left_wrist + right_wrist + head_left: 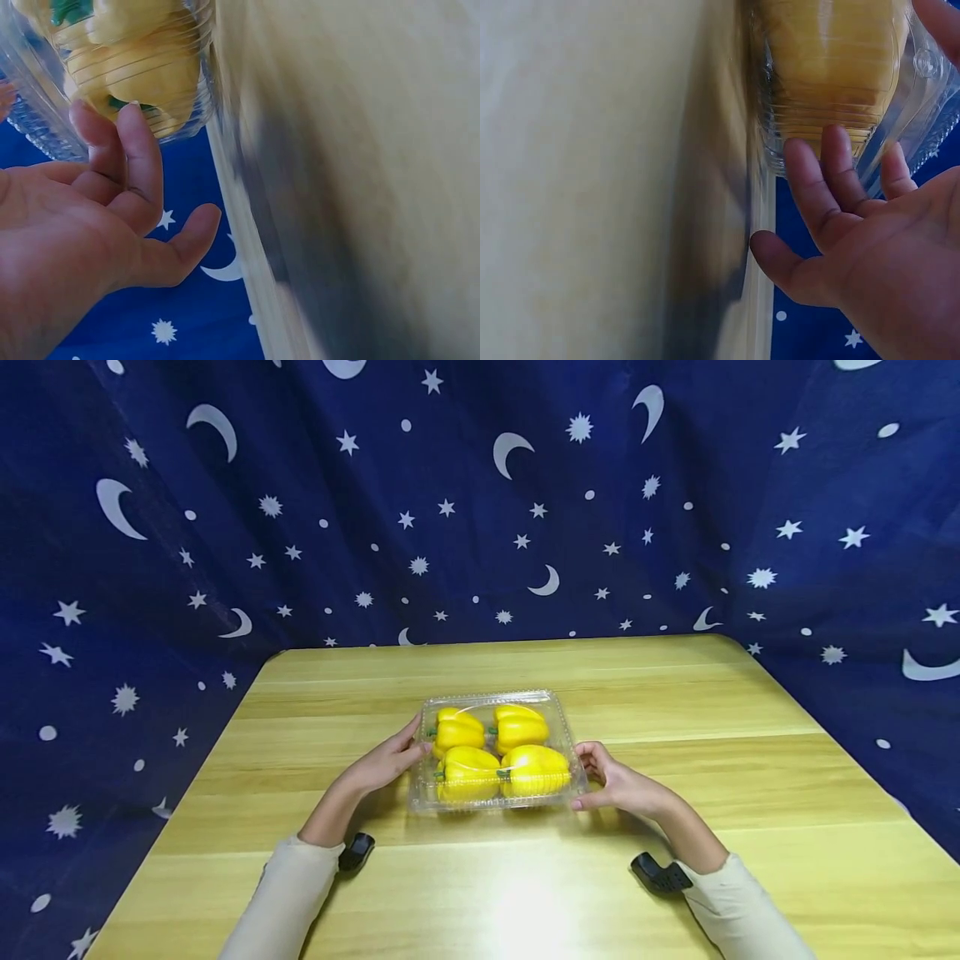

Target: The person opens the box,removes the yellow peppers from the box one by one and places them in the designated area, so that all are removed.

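A clear plastic clamshell box (pixel 491 804) stands on the wooden table in the head view, its lid down. Inside show several yellow bell peppers (pixel 534 770) with green stems. Beside the box's left wall is my left hand (pixel 384 766), its thumb tip over the rim. In the left wrist view, two loosely bent fingertips (pixel 137 124) meet the ribbed wall. My right hand (pixel 622 785) spreads at the right wall, thumb near the front right corner. Relaxed fingers (pixel 838 150) reach the box's side in the right wrist view. Neither hand visibly curls round the box.
The light wooden table (pixel 480 860) has rounded far corners. A dark blue curtain (pixel 465 552) with white moons and stars surrounds it at the back and sides. Black wrist devices (pixel 660 874) sit at both pale sleeves (pixel 288 893).
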Action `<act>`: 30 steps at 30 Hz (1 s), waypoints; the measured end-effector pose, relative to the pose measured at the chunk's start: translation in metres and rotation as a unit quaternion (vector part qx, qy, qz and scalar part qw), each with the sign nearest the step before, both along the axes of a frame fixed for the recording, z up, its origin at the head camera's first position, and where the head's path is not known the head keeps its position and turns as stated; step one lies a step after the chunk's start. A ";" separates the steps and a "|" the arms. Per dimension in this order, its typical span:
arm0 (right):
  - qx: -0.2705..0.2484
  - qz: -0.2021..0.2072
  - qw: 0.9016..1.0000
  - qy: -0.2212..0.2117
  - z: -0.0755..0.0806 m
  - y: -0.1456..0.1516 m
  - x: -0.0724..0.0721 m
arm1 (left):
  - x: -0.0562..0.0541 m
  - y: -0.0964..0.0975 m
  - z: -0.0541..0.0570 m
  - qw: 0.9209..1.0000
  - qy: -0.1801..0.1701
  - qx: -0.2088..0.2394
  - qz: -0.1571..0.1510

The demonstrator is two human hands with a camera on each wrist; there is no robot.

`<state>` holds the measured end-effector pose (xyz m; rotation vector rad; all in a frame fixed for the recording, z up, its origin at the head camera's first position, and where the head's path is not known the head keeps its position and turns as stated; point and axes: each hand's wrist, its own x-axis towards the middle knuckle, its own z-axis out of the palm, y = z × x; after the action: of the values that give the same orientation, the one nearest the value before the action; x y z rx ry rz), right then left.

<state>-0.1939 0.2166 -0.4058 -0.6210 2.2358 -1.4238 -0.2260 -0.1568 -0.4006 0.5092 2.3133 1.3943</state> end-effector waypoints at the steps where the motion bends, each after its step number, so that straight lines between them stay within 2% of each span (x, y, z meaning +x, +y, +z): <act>1: 0.002 0.002 1.000 0.002 0.000 0.000 0.000 | 0.000 0.000 0.000 1.000 0.003 -0.001 0.000; 10: -0.002 0.026 1.000 0.014 -0.001 0.001 0.000 | 0.001 -0.002 0.001 1.000 0.006 -0.007 0.000; 30: -0.044 0.079 0.996 -0.012 0.000 0.000 0.002 | -0.001 -0.002 0.000 1.000 -0.002 -0.007 0.006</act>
<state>-0.1923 0.2165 -0.4054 -0.7864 2.0639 -1.4473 -0.2268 -0.1590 -0.4005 0.4903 2.3245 1.3829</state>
